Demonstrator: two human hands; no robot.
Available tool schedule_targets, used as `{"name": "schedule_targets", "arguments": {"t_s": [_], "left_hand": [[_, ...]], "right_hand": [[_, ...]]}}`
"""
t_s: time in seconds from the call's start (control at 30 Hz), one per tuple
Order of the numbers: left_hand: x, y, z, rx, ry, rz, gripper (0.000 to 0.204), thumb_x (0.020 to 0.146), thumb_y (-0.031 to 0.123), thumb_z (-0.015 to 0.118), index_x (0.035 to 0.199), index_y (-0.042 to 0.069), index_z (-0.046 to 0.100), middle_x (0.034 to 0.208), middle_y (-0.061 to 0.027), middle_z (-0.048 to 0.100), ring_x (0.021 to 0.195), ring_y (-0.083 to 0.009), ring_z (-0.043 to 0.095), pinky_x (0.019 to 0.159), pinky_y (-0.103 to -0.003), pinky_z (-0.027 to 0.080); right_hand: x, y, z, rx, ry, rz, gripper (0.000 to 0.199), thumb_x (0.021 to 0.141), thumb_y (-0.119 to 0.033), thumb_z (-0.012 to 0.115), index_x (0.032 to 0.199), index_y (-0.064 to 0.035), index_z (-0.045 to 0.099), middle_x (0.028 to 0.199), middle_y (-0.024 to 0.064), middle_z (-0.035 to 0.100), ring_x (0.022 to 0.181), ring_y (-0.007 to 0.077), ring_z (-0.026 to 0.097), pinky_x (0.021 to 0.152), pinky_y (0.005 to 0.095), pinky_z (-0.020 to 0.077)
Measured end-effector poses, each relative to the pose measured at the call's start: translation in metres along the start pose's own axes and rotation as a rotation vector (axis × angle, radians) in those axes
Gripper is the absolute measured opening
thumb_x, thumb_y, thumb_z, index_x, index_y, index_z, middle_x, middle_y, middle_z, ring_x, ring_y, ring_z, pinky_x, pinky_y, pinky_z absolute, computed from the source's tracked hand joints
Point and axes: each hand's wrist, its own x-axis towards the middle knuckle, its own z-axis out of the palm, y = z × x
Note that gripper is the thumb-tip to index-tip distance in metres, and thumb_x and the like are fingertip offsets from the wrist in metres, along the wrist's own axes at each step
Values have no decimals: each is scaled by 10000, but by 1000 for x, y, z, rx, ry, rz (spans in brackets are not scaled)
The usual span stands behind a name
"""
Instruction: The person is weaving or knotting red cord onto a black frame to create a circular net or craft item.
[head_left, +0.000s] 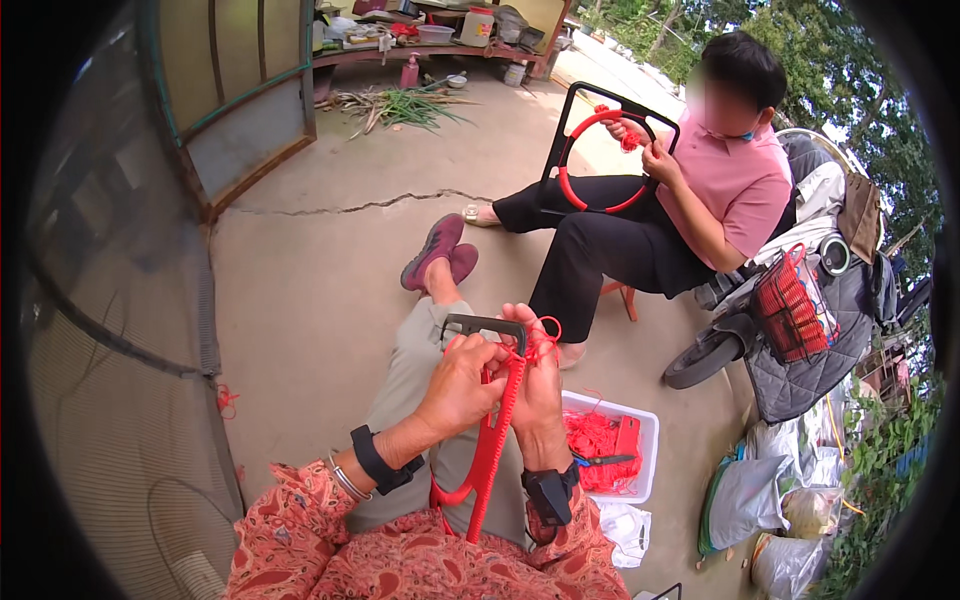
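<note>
Patterned orange sleeves (pixel 330 545) came up from the lower edge, and from them we held the work over our lap. Our left hand (pixel 462 385) was closed around the red-wrapped frame (pixel 490 450) near its top, steadying it so it stood almost upright between our knees. Our right hand (pixel 535 385) was curled shut on the other side, pinching the loose red cord (pixel 545 335) against the bare black end (pixel 485 324) — likely to keep the winding tight. Most of the frame's length was bound in close red turns — only the top showed black. A white tub (pixel 645 420) of red cord sat just beside our right leg, within reach. Across from us a seated person (pixel 730 170) held a red ring (pixel 600 165).
</note>
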Motion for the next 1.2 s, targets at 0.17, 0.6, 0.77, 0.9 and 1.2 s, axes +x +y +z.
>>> {"name": "schedule_targets", "arguments": {"t_s": [0.17, 0.6, 0.77, 0.9, 1.2], "left_hand": [[3, 4, -3, -49, 46, -105, 122, 740, 84, 646, 847, 34, 617, 735, -77, 546, 783, -265, 506, 685, -388, 425], [36, -16, -93, -499, 391, -304, 120, 834, 61, 621, 921, -4, 671, 733, -9, 632, 620, -65, 533, 577, -212, 412], [80, 38, -131, -522, 526, -5, 180, 861, 84, 631, 1007, -23, 640, 793, -24, 654, 648, -72, 553, 593, -216, 430], [99, 101, -130, -516, 496, 324, 169, 880, 94, 635, 1006, -18, 644, 826, -22, 660, 682, -59, 564, 602, -225, 463], [127, 60, -116, 37, 51, 103, 125, 790, 91, 641, 784, -33, 656, 591, -42, 593, 570, -61, 489, 530, -264, 423]], "right_hand": [[-14, 2, 11, -67, -111, -22, 406, 1024, -300, 323, 1344, -62, 402, 1321, 45, 474, 1049, 162, 555, 928, 320, 461], [-64, -73, -15, -660, -155, 206, 450, 909, -131, 557, 1316, 19, 436, 874, 148, 676, 811, 217, 666, 793, 331, 523], [-46, -117, 15, -845, -82, -131, 252, 937, -116, 541, 1121, 52, 581, 785, 97, 648, 604, 114, 606, 557, 223, 492], [-41, -158, 44, -844, -508, 4, 382, 945, -205, 527, 1166, 108, 531, 548, 97, 570, 404, 153, 540, 381, 238, 414], [-35, -147, -70, -1242, 65, 126, 327, 915, -225, 561, 1143, 6, 594, 668, 83, 638, 563, 118, 587, 482, 223, 432]]}}
